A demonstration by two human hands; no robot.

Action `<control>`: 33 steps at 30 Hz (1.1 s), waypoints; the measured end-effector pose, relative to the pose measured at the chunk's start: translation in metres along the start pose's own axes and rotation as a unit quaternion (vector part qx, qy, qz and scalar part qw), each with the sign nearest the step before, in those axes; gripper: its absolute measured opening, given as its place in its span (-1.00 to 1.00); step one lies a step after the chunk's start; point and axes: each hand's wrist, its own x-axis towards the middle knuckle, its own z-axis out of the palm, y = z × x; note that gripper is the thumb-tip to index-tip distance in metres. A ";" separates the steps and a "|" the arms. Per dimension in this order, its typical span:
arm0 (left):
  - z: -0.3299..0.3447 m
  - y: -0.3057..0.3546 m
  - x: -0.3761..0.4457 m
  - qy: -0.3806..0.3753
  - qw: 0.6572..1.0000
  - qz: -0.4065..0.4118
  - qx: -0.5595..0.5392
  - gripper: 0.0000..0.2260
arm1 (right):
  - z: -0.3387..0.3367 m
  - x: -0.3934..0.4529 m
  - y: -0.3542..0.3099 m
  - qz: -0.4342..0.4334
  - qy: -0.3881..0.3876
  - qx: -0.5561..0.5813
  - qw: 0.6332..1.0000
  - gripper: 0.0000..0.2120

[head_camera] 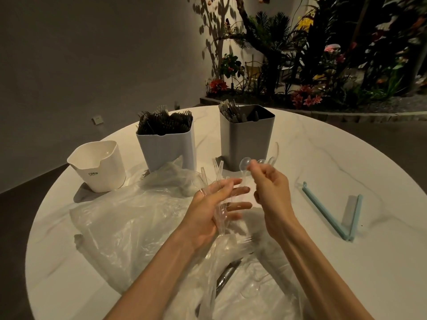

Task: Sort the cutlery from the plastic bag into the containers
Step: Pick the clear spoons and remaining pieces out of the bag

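Over the middle of the round surface (323, 162), both hands are working above the crumpled bag (129, 218), which is lying across the near half from about 9 o'clock to 6 o'clock. The left hand (215, 211) is cradling a loose bundle of clear cutlery (219, 181), fingers only half curled, the tips fanning up toward 12 o'clock; some look like forks, though the clear plastic makes that hard to tell. The right hand (272, 188) is pinching clear spoons (248, 165) between thumb and fingertips, bowls pointing toward 11 o'clock. Sorting seems to be under way: the person is separating pieces by type in the air. At 12 o'clock the grey bin (247, 139) is holding a few pieces; at 11 o'clock the pale bin (166, 148) is packed with dark forks; at 10 o'clock the white bin (99, 167) looks nearly empty. Next, the spoons are probably going into a bin, which calls for a forward reach and a clean release. More clear pieces and a dark utensil (227, 273) are lying in the bag at 6 o'clock. A blue clip (332, 215) is resting at 3 o'clock.
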 end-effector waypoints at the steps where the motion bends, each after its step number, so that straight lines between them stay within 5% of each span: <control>1: -0.001 0.000 0.000 0.016 1.000 0.002 0.006 -0.82 | -0.001 0.003 0.000 0.004 0.015 -0.011 1.000 -0.72; 6: -0.005 0.000 0.004 0.008 1.000 -0.006 -0.006 -0.84 | -0.005 0.005 0.002 0.010 -0.051 -0.032 0.998 -0.64; 11: -0.008 0.004 0.005 -0.050 0.989 -0.057 -0.130 -0.73 | -0.011 0.004 0.000 -0.020 -0.089 -0.052 0.995 -0.64; 14: -0.011 0.007 0.006 -0.074 0.975 -0.063 -0.198 -0.70 | -0.011 0.005 0.000 0.028 -0.108 0.037 0.993 -0.71; 18: -0.012 0.010 0.003 -0.096 0.975 -0.060 -0.189 -0.64 | -0.012 0.008 -0.004 0.059 -0.112 0.039 0.991 -0.74; 21: -0.014 0.010 0.000 -0.146 0.971 -0.064 -0.177 -0.56 | -0.014 0.008 -0.004 0.054 -0.125 0.023 0.990 -0.55; 24: -0.013 0.010 -0.003 -0.165 0.974 -0.057 -0.142 -0.56 | -0.015 0.002 -0.004 0.052 -0.166 0.000 0.985 -0.71; 29: -0.011 0.010 0.002 -0.083 0.988 -0.031 -0.128 -0.67 | -0.015 0.006 -0.002 0.005 -0.053 0.034 0.998 -0.74; 33: -0.012 0.008 0.006 -0.002 0.988 0.005 -0.154 -0.74 | -0.014 0.008 0.001 0.001 -0.059 -0.035 0.998 -0.72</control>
